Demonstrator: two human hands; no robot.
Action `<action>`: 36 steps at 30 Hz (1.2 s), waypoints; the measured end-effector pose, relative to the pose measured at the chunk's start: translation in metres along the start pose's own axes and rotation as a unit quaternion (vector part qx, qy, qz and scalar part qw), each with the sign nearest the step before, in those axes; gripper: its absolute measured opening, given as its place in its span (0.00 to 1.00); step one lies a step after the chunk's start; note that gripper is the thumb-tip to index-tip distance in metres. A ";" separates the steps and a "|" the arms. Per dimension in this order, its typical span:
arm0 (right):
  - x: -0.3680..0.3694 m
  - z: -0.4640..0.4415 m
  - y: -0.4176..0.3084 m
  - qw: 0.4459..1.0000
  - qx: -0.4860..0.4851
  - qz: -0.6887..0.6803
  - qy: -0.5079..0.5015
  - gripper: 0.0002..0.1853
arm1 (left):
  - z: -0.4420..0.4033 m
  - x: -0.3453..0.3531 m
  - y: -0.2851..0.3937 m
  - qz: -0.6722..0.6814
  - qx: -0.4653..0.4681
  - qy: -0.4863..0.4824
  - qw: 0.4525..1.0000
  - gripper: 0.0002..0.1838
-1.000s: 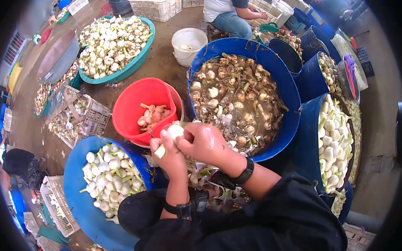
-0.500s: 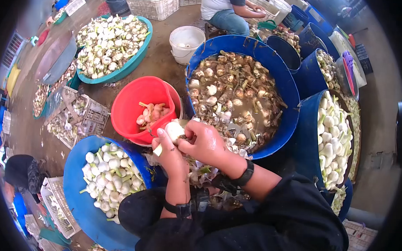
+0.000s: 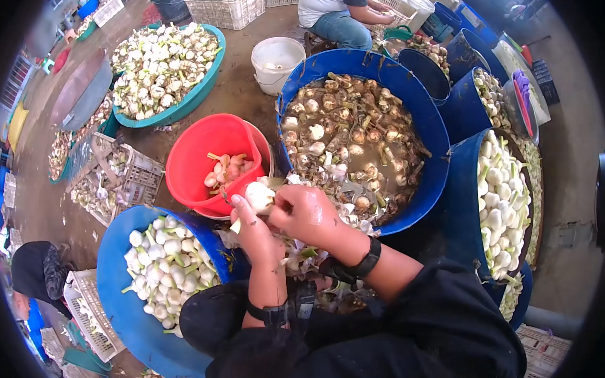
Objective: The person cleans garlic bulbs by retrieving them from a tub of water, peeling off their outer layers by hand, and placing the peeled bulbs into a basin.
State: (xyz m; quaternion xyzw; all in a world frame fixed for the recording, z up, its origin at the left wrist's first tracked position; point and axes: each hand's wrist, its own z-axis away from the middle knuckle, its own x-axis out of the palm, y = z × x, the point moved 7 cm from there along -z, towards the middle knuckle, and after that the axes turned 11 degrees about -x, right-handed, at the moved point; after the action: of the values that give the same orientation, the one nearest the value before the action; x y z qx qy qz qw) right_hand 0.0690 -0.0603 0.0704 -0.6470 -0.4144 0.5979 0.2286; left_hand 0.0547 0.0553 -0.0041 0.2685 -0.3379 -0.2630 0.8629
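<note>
A white, partly peeled garlic bulb is held in my left hand, with its thumb along the near side and a pale stem jutting out below. The curled fingers of my right hand pinch at the bulb's right side, where a brownish patch shows; their tips are partly hidden. Just beyond the hands stands a red bucket with several pinkish cloves or small bulbs inside. To the right, a large blue tub holds unpeeled garlic in murky water. Loose peelings lie below my wrists.
A blue basin of peeled garlic stands at lower left, another blue tub of it at right. Farther off are a teal basin, a white bucket, a crate and a seated person. Another person bends at far left.
My right fingers have curled in more and shifted slightly at the bulb's side, showing more of its white face. My left hand keeps its hold. The whole view has shifted slightly.
</note>
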 end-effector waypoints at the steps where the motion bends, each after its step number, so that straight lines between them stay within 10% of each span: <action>1: 0.002 0.003 0.013 0.999 -0.007 0.044 0.004 0.08 | 0.003 -0.001 -0.001 -0.027 -0.056 -0.074 0.995 0.25; 6: -0.009 0.024 0.064 0.995 0.021 0.038 0.085 0.06 | 0.000 -0.002 -0.002 0.018 -0.121 -0.053 0.991 0.25; 12: -0.014 -0.002 -0.011 0.997 -0.029 0.032 0.066 0.09 | 0.012 0.005 0.003 -0.085 0.027 0.018 0.996 0.22; 19: 0.005 0.037 0.040 0.987 -0.099 0.082 0.101 0.06 | -0.002 -0.006 -0.005 0.037 -0.132 -0.056 0.989 0.26; 24: -0.007 0.008 0.003 0.993 0.045 -0.088 0.062 0.08 | 0.008 0.001 -0.001 -0.047 -0.001 -0.010 0.999 0.25; 36: 0.002 0.022 0.013 0.986 0.045 -0.149 0.057 0.08 | 0.003 -0.002 -0.012 0.009 -0.091 -0.046 0.995 0.29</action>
State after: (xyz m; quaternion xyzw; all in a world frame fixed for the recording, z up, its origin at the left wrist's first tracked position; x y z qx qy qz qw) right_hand 0.0514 -0.0698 0.0550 -0.6001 -0.4651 0.5371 0.3676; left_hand 0.0482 0.0471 -0.0112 0.1734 -0.3544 -0.2973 0.8695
